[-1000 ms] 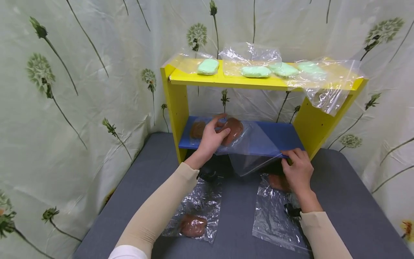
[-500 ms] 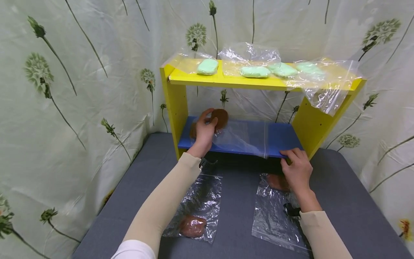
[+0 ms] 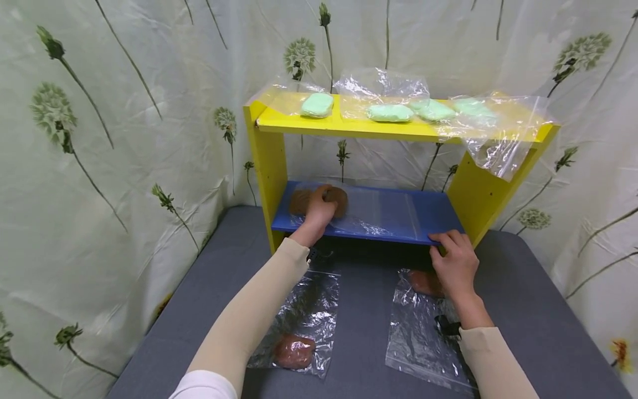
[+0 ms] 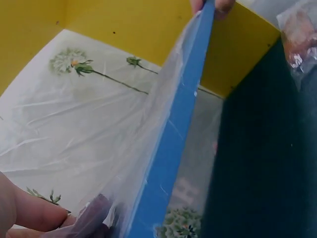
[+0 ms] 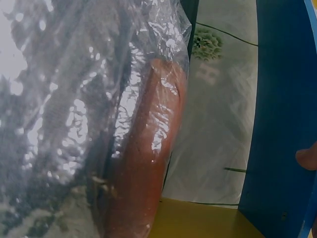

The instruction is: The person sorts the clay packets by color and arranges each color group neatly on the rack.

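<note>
My left hand (image 3: 319, 210) holds a rounded reddish-brown lump (image 3: 339, 199) in a clear zip bag, low over the left part of the blue shelf (image 3: 432, 213). The bag's flat part spreads rightward across the board. A second brown lump (image 3: 299, 202) in plastic lies just left of that hand, partly covered by it. Whether the held lump touches the board I cannot tell. At the front right edge of the shelf, my right hand (image 3: 456, 263) grips the board, fingers on top and thumb below. Its thumb (image 5: 308, 157) shows against the blue board in the right wrist view.
Yellow side panels (image 3: 266, 172) and a yellow top board (image 3: 349, 126) frame the shelf. Several pale green lumps (image 3: 391, 113) in clear bags lie on top. Two bagged brown lumps, a left one (image 3: 295, 351) and a right one (image 3: 423, 281), lie on the grey table (image 3: 361, 332).
My left hand has carried the bagged lump left, then lowered it toward the shelf beside the other lump. The bag's loose end now lies flat on the board. My right hand has stayed put.
</note>
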`<move>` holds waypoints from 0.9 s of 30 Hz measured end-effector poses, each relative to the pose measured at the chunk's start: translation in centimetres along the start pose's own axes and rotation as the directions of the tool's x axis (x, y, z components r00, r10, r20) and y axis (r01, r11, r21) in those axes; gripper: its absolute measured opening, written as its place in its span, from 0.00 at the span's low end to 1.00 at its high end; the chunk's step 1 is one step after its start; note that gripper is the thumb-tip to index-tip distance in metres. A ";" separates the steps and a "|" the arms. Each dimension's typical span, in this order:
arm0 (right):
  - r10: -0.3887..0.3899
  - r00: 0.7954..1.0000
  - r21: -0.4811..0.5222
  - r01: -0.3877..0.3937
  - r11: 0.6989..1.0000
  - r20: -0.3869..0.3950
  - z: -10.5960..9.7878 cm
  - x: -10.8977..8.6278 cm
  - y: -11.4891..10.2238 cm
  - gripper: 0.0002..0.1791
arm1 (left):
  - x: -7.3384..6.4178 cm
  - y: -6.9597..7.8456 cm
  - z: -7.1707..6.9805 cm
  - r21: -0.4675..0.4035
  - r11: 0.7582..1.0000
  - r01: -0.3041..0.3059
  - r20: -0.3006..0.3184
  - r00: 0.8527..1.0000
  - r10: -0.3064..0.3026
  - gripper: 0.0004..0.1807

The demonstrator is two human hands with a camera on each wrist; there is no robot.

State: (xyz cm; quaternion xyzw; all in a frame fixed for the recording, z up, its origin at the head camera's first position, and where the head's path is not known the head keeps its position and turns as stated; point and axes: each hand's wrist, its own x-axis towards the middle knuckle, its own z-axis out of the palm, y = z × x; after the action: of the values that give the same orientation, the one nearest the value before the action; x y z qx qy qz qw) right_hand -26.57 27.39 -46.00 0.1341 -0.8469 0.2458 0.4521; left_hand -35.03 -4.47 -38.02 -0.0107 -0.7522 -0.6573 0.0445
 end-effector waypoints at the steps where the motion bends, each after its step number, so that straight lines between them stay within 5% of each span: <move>1: -0.002 1.000 -0.002 0.002 1.000 0.004 0.0 0.0 0.0 0.11 | -0.1 -0.1 -0.1 0.010 1.000 -0.009 -0.005 1.000 0.009 0.32; 6: -0.006 1.000 -0.002 0.006 1.000 0.004 0.0 0.1 0.1 0.11 | -0.4 -0.4 -0.5 0.165 0.983 -0.078 -0.010 0.997 0.081 0.32; 14: 0.000 1.000 -0.004 0.000 1.000 0.010 0.1 0.0 0.3 0.11 | -0.5 -1.0 -0.6 0.456 0.866 -0.204 0.056 0.978 0.201 0.29; 27: -0.011 1.000 -0.001 0.011 1.000 -0.001 0.1 -0.1 0.4 0.12 | -1.0 -0.9 -0.4 0.472 0.857 -0.206 0.084 0.978 0.189 0.28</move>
State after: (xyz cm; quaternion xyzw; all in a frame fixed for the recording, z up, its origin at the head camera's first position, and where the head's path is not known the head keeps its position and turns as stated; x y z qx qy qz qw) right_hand -26.78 27.69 -46.31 0.1384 -0.8461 0.2427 0.4540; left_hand -34.03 -4.91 -38.93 -0.0879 -0.8866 -0.4430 0.0999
